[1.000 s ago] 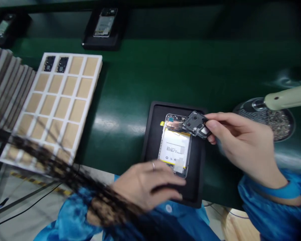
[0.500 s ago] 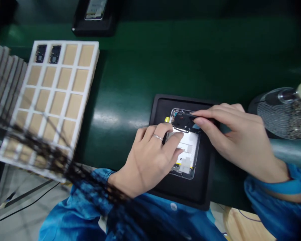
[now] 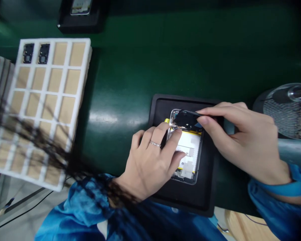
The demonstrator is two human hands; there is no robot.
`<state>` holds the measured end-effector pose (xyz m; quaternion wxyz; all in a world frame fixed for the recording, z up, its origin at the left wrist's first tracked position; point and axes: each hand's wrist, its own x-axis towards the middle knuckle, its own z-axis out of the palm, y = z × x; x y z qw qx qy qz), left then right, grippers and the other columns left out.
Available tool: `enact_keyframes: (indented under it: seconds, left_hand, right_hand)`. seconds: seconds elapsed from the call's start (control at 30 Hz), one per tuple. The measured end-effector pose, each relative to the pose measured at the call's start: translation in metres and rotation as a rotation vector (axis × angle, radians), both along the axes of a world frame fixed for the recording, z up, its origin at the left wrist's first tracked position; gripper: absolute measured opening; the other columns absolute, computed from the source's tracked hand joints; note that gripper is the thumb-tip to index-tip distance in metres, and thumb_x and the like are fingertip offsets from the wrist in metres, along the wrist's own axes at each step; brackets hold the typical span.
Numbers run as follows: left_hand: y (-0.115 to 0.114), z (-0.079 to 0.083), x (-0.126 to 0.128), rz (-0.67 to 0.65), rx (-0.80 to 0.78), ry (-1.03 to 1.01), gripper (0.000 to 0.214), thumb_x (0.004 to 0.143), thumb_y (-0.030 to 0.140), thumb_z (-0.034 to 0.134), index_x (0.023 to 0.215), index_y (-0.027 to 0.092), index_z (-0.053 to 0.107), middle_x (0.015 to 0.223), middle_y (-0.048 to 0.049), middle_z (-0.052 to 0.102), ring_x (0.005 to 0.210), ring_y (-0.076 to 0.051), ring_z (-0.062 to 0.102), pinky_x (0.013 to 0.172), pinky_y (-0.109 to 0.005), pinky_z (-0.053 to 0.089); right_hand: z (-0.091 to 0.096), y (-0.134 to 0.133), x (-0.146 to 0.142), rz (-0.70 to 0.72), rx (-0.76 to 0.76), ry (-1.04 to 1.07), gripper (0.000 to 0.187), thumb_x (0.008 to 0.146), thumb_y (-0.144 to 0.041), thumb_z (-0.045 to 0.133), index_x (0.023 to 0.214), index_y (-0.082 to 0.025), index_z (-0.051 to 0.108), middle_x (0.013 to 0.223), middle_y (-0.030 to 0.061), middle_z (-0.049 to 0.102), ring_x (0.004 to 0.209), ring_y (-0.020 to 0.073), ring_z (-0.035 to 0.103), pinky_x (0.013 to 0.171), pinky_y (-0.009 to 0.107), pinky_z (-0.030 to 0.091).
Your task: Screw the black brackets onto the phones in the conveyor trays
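An opened smartphone (image 3: 187, 150) lies face down on a black rubber tray (image 3: 185, 201), with its battery and a clear-edged frame showing. My right hand (image 3: 243, 140) pinches a black plastic phone bracket (image 3: 187, 120) between finger and thumb, pressing it against the top end of the phone. My left hand (image 3: 153, 157), with a ring on one finger, holds the phone from its left side, fingertips on the edge and thumb on the battery. A yellow tab (image 3: 167, 120) sticks out at the phone's upper left edge.
A white foam tray (image 3: 87, 67) with tan cells holds two black phone parts (image 3: 35, 53) at its far end. Stacked trays (image 3: 0, 77) stand at the left. Another phone on a black tray (image 3: 80, 6) sits at the top. A round mesh dish (image 3: 288, 113) stands at the right.
My right hand has lowered the black bracket from above the phone onto its top end. My left hand has moved up from the tray's lower edge onto the phone. The view has shifted.
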<state>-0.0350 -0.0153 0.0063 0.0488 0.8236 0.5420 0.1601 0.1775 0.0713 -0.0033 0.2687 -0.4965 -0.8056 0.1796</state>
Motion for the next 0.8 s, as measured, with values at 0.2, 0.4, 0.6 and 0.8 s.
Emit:
enact_keyframes:
  seconds: [0.2, 0.4, 0.6, 0.8]
  left_hand:
    - [0.0005, -0.0013, -0.0014, -0.004, -0.029, 0.002, 0.040, 0.118, 0.035, 0.059, 0.152, 0.019, 0.074, 0.149, -0.0153, 0.077, 0.120, -0.030, 0.074, 0.099, -0.048, 0.056]
    - [0.0020, 0.0003, -0.0008, -0.033, -0.056, 0.001, 0.041, 0.120, 0.034, 0.057, 0.154, 0.017, 0.072, 0.158, -0.0125, 0.075, 0.128, -0.029, 0.075, 0.102, -0.051, 0.056]
    - [0.0029, 0.0014, 0.0008, -0.054, -0.048, 0.043, 0.043, 0.121, 0.035, 0.056, 0.155, 0.014, 0.071, 0.162, -0.0104, 0.074, 0.127, -0.028, 0.076, 0.103, -0.051, 0.055]
    - [0.0014, 0.0054, 0.0014, -0.064, -0.066, 0.081, 0.054, 0.122, 0.045, 0.053, 0.163, 0.012, 0.064, 0.165, -0.0113, 0.072, 0.128, -0.031, 0.076, 0.109, -0.054, 0.054]
  right_hand:
    - [0.0002, -0.0054, -0.0020, -0.066, -0.023, -0.015, 0.025, 0.099, -0.041, 0.050, 0.108, -0.022, 0.064, 0.096, 0.0017, 0.071, 0.084, 0.0107, 0.062, 0.085, 0.030, 0.045]
    - [0.0005, -0.0081, -0.0033, -0.097, -0.036, -0.012, 0.025, 0.099, -0.041, 0.049, 0.107, -0.022, 0.064, 0.094, 0.0021, 0.070, 0.086, 0.0116, 0.064, 0.086, 0.031, 0.046]
    - [0.0012, -0.0101, -0.0017, -0.107, -0.033, -0.018, 0.025, 0.099, -0.041, 0.049, 0.107, -0.022, 0.063, 0.097, 0.0023, 0.070, 0.088, 0.0115, 0.061, 0.086, 0.030, 0.046]
    - [0.0013, -0.0111, -0.0010, -0.102, -0.027, -0.008, 0.025, 0.099, -0.041, 0.050, 0.108, -0.022, 0.063, 0.097, 0.0024, 0.070, 0.088, 0.0115, 0.061, 0.086, 0.029, 0.047]
